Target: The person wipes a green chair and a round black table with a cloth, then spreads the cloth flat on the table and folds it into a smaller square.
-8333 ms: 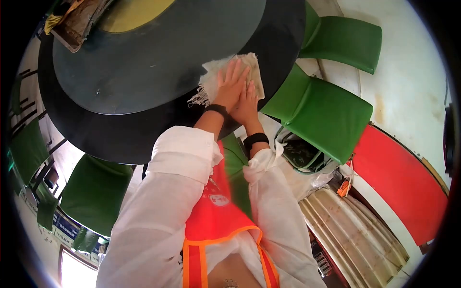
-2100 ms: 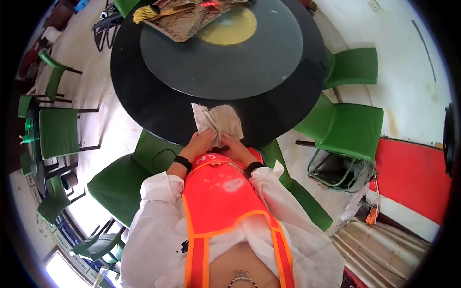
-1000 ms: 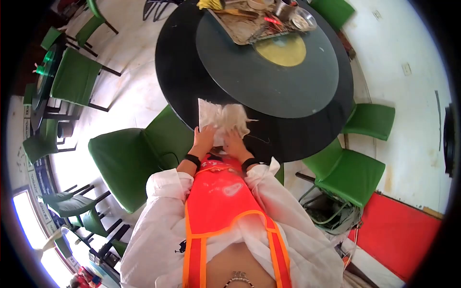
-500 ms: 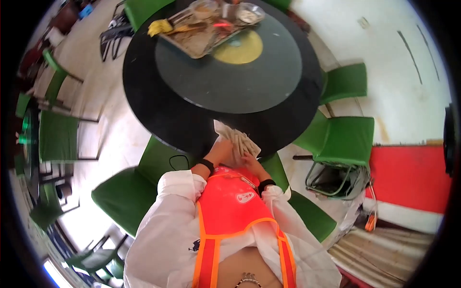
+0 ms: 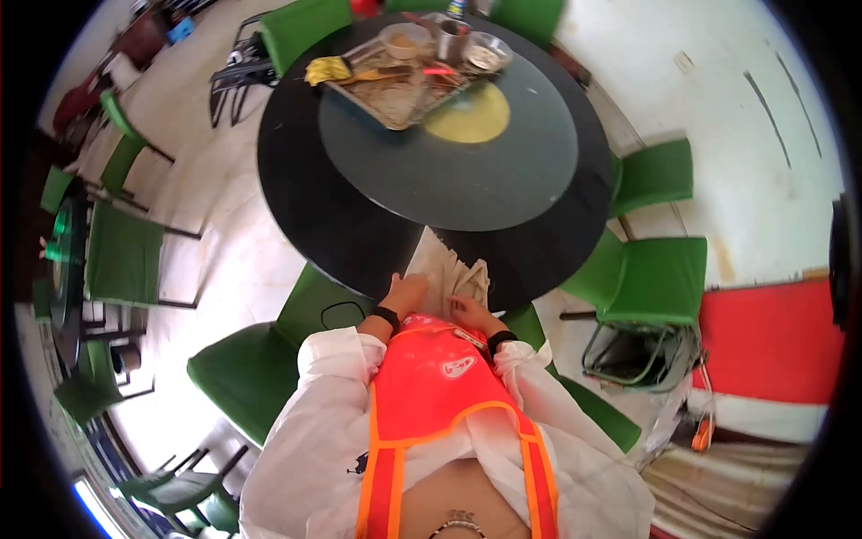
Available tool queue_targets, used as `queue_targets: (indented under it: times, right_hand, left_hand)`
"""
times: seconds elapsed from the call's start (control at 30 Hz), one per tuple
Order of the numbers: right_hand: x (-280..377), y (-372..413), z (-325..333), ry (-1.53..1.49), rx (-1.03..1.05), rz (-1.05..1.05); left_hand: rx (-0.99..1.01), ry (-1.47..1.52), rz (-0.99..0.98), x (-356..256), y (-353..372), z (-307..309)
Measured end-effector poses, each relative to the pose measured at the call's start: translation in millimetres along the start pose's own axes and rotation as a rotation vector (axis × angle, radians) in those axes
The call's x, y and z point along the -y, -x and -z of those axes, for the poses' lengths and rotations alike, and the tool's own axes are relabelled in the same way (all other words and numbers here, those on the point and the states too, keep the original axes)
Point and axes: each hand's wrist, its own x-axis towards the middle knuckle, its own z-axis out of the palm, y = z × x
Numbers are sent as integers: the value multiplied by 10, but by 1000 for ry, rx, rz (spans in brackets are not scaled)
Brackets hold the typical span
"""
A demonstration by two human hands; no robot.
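Observation:
A beige cloth [image 5: 433,269] lies at the near edge of the black round table [image 5: 310,202], its far corner pointing away from me and its right side bunched in folds. My left hand [image 5: 407,293] is closed on the cloth's left side, fingers partly hidden. At the lower right of the cloth, my right hand [image 5: 470,312] has its fingers bent around the edge of the folds. Both wrists wear black bands.
On the grey turntable [image 5: 485,193] rests a metal tray [image 5: 395,106] with a yellow-wrapped brush [image 5: 329,70], a plastic tub [image 5: 406,39] and a metal cup [image 5: 452,40]. A bowl [image 5: 487,54] stands beside them. Green chairs [image 5: 660,274] surround the table.
My hands have moved apart, and the cloth between them is more spread out, with its left part flatter. My view has shifted, so the table sits slightly lower and further right.

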Motion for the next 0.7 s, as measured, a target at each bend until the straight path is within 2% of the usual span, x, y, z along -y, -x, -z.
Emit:
queue_targets:
  times: [0.07, 0.13, 0.2, 0.23, 0.33, 0.43, 0.5, 0.57, 0.6, 0.63, 0.67, 0.7]
  right_hand:
    - [231, -173, -29, 30, 48, 122]
    - [402, -370, -116, 54, 103, 240]
    - [502, -571, -247, 126, 238, 375]
    - [547, -637, -302, 138, 264, 393]
    - [662, -745, -395, 269, 292, 440]
    - [726, -656, -327, 193, 228, 378]
    - [757, -477, -222, 375, 83, 295]
    - [827, -137, -50, 373, -37, 225]
    - [790, -8, -27, 404, -129, 184]
    - [620, 57, -66, 352, -180, 151]
    - [358, 82, -147, 351, -295, 85]
    - [109, 117, -260, 351, -406, 6]
  left_hand:
    - [-37, 39, 92, 170, 206, -16]
    - [-258, -161, 227, 316, 446, -63]
    - [-266, -161, 340, 491, 568, -165]
    - [-269, -179, 417, 567, 621, -179]
    - [-266, -130, 481, 660, 727, -236]
    - [-236, -116, 446, 686, 683, -188]
    - [-192, -50, 444, 651, 569, -116]
    - [-191, -40, 365, 612, 460, -71]
    - [-173, 7, 387, 471, 456, 101]
    - [-154, 50, 406, 350, 401, 204]
    - [-203, 2, 326, 316, 276, 113]
    - [-169, -43, 261, 248, 144, 97]
